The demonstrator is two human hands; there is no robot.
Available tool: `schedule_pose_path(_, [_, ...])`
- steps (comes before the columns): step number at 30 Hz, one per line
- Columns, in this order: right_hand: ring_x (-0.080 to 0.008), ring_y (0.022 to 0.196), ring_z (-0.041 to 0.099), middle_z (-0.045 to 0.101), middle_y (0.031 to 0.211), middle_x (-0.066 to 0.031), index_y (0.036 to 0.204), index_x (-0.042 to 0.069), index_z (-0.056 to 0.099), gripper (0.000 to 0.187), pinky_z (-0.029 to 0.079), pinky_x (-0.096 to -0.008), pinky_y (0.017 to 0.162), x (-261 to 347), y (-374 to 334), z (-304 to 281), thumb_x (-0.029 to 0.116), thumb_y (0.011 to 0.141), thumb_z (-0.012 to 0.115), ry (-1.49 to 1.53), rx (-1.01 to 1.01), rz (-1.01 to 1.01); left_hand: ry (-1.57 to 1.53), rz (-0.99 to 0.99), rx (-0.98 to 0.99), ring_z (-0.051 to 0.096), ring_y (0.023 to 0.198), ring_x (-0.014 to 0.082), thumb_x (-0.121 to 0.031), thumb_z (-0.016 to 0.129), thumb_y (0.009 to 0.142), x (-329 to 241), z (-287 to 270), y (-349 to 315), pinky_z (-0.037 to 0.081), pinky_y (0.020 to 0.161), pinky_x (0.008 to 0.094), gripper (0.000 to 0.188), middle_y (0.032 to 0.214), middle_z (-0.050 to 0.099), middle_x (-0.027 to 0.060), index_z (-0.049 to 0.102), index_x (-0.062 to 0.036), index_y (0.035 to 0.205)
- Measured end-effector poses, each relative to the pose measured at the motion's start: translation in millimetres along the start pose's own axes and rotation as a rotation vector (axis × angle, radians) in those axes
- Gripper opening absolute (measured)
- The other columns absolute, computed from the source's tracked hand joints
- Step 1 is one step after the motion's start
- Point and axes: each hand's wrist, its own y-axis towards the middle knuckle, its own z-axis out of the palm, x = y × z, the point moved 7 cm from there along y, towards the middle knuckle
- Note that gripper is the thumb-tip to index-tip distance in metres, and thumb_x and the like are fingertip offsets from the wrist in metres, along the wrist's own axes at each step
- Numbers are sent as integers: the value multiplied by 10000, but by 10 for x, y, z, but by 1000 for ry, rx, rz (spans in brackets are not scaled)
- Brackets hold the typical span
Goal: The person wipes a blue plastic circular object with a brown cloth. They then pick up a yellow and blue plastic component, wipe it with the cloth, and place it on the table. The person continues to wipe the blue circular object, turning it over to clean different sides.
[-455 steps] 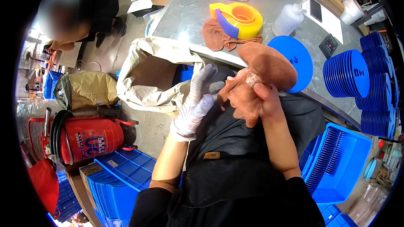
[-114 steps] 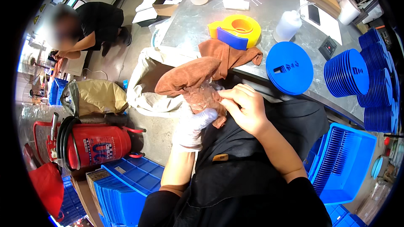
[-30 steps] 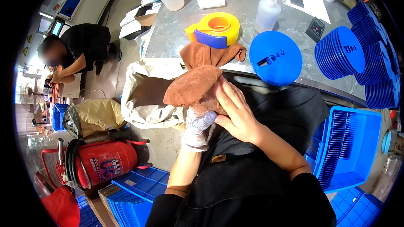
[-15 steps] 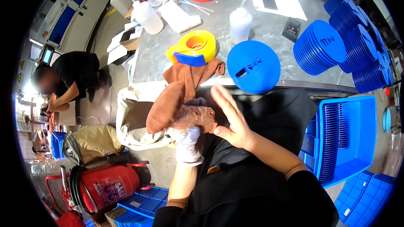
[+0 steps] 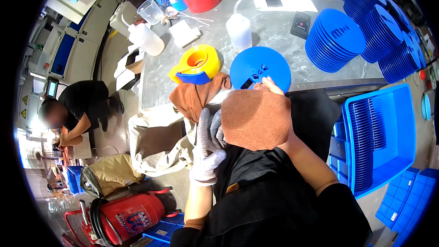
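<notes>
My right hand (image 5: 273, 86) holds up a brown, felt-like pad (image 5: 256, 119) with an uneven outline, in front of my lap. Its fingertips curl over the top edge, and the pad hides most of the palm. Beside the pad's left edge, my left hand (image 5: 208, 148) wears a pale knitted glove, fingers stretched and apart, holding nothing I can see. Just beyond lies a crumpled brown cloth (image 5: 196, 98) at the table edge, against a yellow and blue tape dispenser (image 5: 194, 66). A round blue disc (image 5: 260, 66) with cut-outs lies behind the pad, partly covered by my fingers.
Stacks of blue discs (image 5: 331, 41) and a squeeze bottle (image 5: 238, 32) stand on the grey table (image 5: 183, 43). A blue crate (image 5: 398, 132) holding discs is at right. An open pale sack (image 5: 141, 155) and a red wheeled extinguisher (image 5: 132, 215) sit left; a person (image 5: 87, 103) bends farther off.
The brown pad has passed from my gloved left hand to my right hand, moving right with its broad face showing. My left fingers have opened. The view has shifted slightly.
</notes>
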Motion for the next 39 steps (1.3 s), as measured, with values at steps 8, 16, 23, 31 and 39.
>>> schedule_pose_path(8, [-288, 1406, 278, 375, 1433, -149, 1439, -7, 302, 848, 207, -409, 1172, 558, -164, 348, 98, 752, 789, -1090, -94, -374, 81, -156, -149, 358, 1386, 255, -247, 830, 733, 23, 280, 254, 276, 1138, 406, 896, 1487, 391, 102, 351, -76, 1470])
schedule_pose_path(16, [-300, 1430, 239, 274, 1510, -150, 1513, 62, 148, 1023, 234, -441, 1156, 648, -552, 217, 161, 743, 815, -651, -354, -382, -257, -110, -162, 432, 1336, 250, -128, 831, 704, 119, 423, 334, 348, 1113, 409, 846, 1416, 482, 86, 404, -72, 1432])
schedule_pose_path(23, [-252, 1413, 300, 334, 1510, -89, 1499, 65, 235, 847, 248, -422, 1158, 49, -972, 190, 443, 861, 644, -7, -238, 264, -57, -366, 194, 445, 1321, 208, -7, 751, 780, 334, 500, 219, 352, 1095, 369, 757, 1420, 477, 83, 383, -38, 1441])
schedule_pose_path(31, [-272, 1379, 347, 399, 1476, -88, 1427, 73, 389, 692, 259, -437, 1156, 259, -876, -27, 525, 916, 498, 283, -354, 90, 130, -379, 134, 541, 1149, 169, -24, 667, 876, 523, 361, 374, 456, 967, 311, 575, 1289, 545, 77, 430, -34, 1400])
schedule_pose_path(39, [-243, 1354, 386, 430, 1462, -70, 1404, 103, 431, 469, 293, -395, 1146, 1148, -231, -671, 337, 998, 447, -11, -427, -385, 425, -162, -488, 521, 1182, 217, -319, 549, 977, 749, -489, 555, 396, 1022, 318, 548, 1283, 538, 156, 400, 28, 1375])
